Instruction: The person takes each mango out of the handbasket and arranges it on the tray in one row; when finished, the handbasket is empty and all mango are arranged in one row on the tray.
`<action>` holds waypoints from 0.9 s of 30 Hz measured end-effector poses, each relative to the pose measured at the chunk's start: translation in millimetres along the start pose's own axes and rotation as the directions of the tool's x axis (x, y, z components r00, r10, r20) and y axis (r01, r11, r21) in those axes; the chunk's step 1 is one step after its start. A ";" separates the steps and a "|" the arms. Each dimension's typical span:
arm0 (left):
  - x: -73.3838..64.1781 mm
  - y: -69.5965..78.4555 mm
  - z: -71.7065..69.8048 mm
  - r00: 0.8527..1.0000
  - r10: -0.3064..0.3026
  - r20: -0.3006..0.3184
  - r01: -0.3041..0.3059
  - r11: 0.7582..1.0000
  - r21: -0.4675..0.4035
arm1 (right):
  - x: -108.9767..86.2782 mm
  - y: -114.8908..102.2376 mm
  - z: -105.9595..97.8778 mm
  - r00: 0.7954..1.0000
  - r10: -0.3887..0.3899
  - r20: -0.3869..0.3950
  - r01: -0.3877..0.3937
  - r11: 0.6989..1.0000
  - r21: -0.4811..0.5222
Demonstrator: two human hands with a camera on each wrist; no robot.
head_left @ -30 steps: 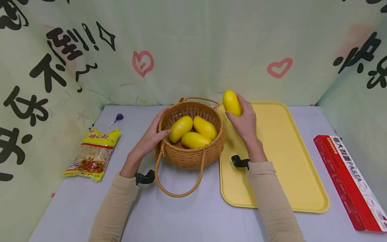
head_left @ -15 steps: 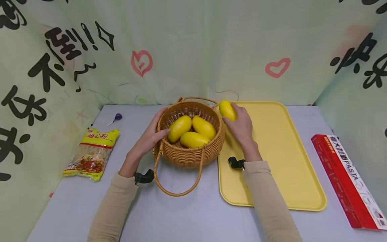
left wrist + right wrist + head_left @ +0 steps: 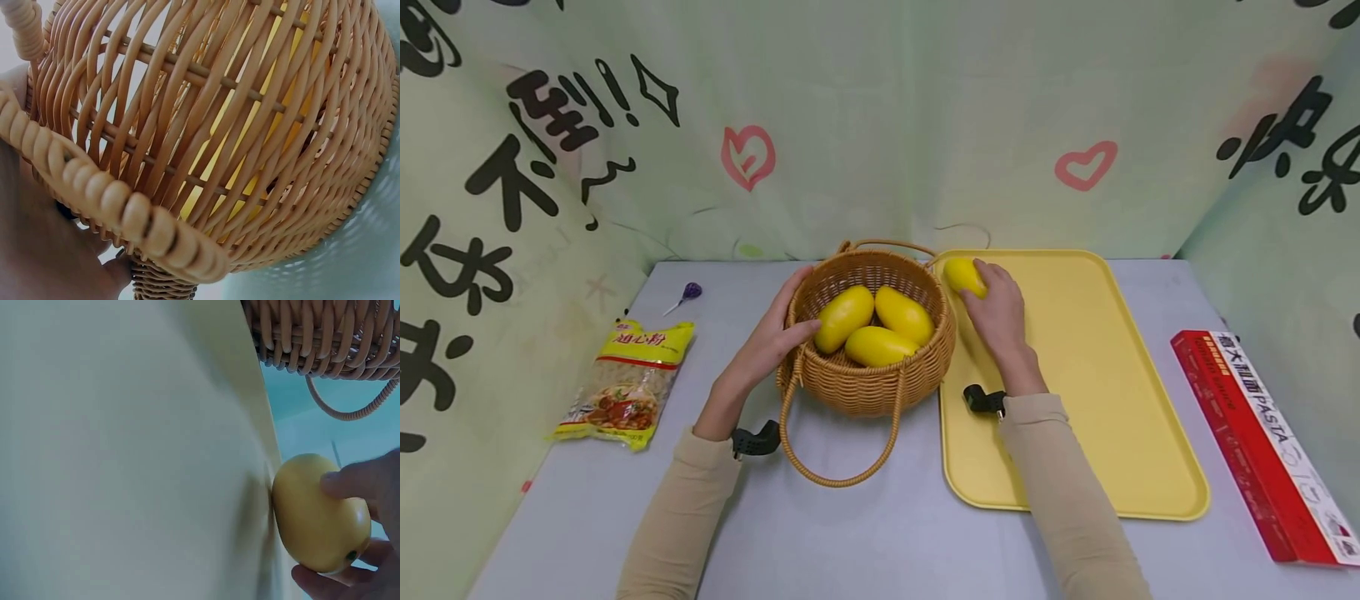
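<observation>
A yellow mango [image 3: 964,276] is at the far left corner of the yellow tray [image 3: 1075,375], gripped by my right hand [image 3: 997,312]. In the right wrist view the thumb and fingers curl round this mango [image 3: 319,515], close against the tray surface. My left hand [image 3: 772,332] holds the left rim of the wicker basket [image 3: 880,392], thumb over the edge. Inside the basket lie three more mangoes [image 3: 882,346]. Through the weave in the left wrist view, a strip of mango [image 3: 250,137] shows yellow, and the hand [image 3: 56,244] lies behind the handle.
To the left lie a yellow pasta bag [image 3: 628,383] and a purple lollipop [image 3: 685,296]. A red pasta box [image 3: 1255,450] is right of the tray. One basket handle [image 3: 842,482] hangs over the front onto the table [image 3: 850,550]. A printed curtain [image 3: 850,125] closes the back.
My right hand has lowered the mango from above the tray's far left corner down to the tray. The left hand stays at the basket rim.
</observation>
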State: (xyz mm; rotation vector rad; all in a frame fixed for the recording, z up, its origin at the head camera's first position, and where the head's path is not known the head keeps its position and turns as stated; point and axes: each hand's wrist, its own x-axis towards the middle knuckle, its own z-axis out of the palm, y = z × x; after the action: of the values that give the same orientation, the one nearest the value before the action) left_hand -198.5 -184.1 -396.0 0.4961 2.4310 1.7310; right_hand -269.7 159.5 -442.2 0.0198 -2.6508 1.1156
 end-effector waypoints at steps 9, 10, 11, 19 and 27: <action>0.1 -1.1 -0.9 1.000 0.001 0.004 -0.001 1.000 0.000 | -0.6 -1.7 1.0 0.997 0.035 0.068 -0.035 0.999 -0.004; 0.2 -1.2 -1.1 1.000 0.002 0.004 -0.002 1.000 0.002 | -0.8 -1.6 1.3 0.997 0.035 0.066 -0.035 0.999 -0.002; 0.3 -1.3 -1.2 1.000 0.003 0.004 -0.003 1.000 0.004 | -0.7 -1.5 1.5 0.997 0.034 0.064 -0.034 0.999 -0.001; 1.7 -0.8 -1.8 1.000 0.015 -0.001 -0.015 1.000 0.017 | 0.9 -5.2 -4.0 0.997 0.038 0.060 -0.037 0.999 -0.033; 0.5 -0.3 -1.2 1.000 0.012 0.004 -0.012 1.000 0.010 | 2.5 -19.4 -20.5 1.000 -0.011 -0.024 0.012 1.000 0.029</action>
State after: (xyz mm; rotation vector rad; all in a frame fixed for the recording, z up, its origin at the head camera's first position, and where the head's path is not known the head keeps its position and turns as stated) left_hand -199.4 -185.1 -395.8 0.5155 2.4403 1.7224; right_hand -265.1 160.5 -414.3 0.0269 -2.6097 1.1436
